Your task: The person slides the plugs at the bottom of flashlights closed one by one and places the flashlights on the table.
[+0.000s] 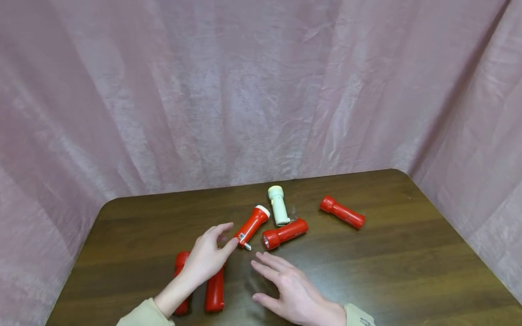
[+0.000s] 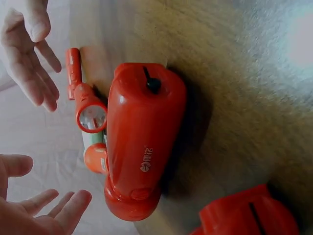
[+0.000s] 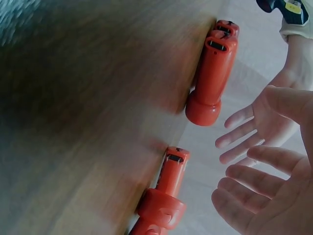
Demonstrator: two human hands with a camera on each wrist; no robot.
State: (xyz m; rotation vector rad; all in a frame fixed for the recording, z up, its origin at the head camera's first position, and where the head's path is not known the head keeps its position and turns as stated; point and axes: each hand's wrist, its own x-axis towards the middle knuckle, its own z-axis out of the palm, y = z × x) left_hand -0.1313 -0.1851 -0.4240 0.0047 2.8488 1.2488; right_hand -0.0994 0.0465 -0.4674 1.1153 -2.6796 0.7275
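Observation:
My left hand (image 1: 209, 255) hovers over the left part of the table with its fingers spread and nothing held. Its thumb tip overlaps the tail of a red flashlight with a white head ring (image 1: 253, 226) in the head view. Under that hand lie two larger red flashlights, one nearer the middle (image 1: 214, 291) and one farther left (image 1: 181, 260), both partly hidden. My right hand (image 1: 297, 293), fingers extended and thumb apart, hangs over the table in front of a red flashlight (image 1: 285, 233). Both palms (image 3: 279, 196) appear bare in the wrist views.
A pale mint flashlight (image 1: 279, 207) lies at the back middle, its tail close to the red one. Another red flashlight (image 1: 343, 213) lies apart on the right. Pink curtains (image 1: 237, 84) hang behind and beside the brown wooden table (image 1: 409, 274).

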